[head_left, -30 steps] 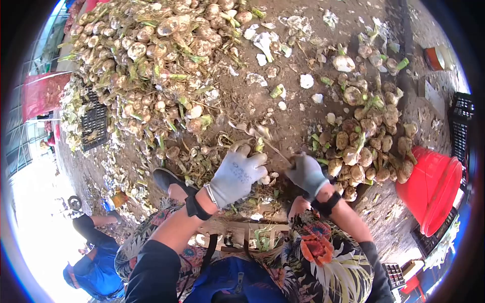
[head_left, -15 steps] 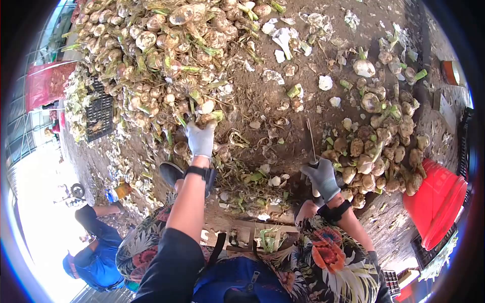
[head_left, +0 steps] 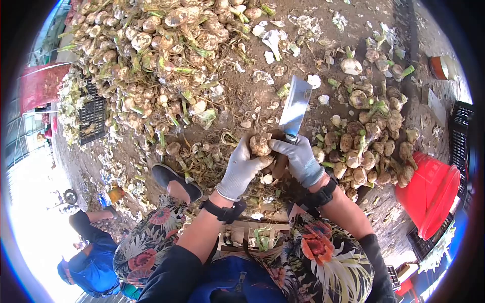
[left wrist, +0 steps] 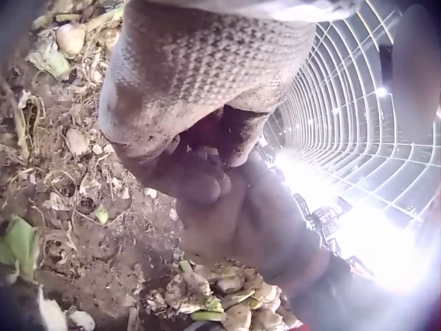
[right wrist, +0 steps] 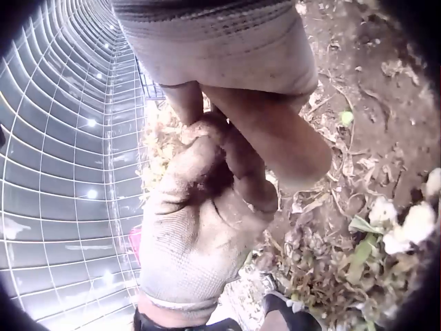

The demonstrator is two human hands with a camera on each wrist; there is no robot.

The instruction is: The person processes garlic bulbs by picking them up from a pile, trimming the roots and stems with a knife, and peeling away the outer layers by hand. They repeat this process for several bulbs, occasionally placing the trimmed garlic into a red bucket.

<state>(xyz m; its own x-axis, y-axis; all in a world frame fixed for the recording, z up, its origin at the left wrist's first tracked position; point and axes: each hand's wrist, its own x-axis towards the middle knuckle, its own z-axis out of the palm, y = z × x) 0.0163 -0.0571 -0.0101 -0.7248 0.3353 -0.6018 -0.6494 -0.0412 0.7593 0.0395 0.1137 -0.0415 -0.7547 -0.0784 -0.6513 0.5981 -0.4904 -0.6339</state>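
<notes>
In the head view my gloved left hand [head_left: 238, 174] grips a dirt-covered garlic bulb [head_left: 260, 145] between thumb and fingers. My gloved right hand [head_left: 304, 162] holds a cleaver [head_left: 295, 107] by its handle, the broad shiny blade pointing away from me. The right thumb lies close against the bulb. In the right wrist view the rounded brown handle [right wrist: 296, 141] sticks out below the right glove, with the left glove [right wrist: 189, 252] beyond it. The left wrist view shows mostly the left glove [left wrist: 207, 65]; the bulb is largely hidden there.
A large heap of garlic [head_left: 151, 65] covers the ground at far left. A smaller pile [head_left: 366, 146] lies at right, beside a tipped red bucket [head_left: 429, 194]. Black crates [head_left: 92, 113] stand at the sides. Another person in blue [head_left: 93, 262] is at lower left.
My left hand reached to the heap, then came back to the middle with a garlic bulb. My right hand moved left toward it, and the cleaver's blade turned from edge-on to broadside.
</notes>
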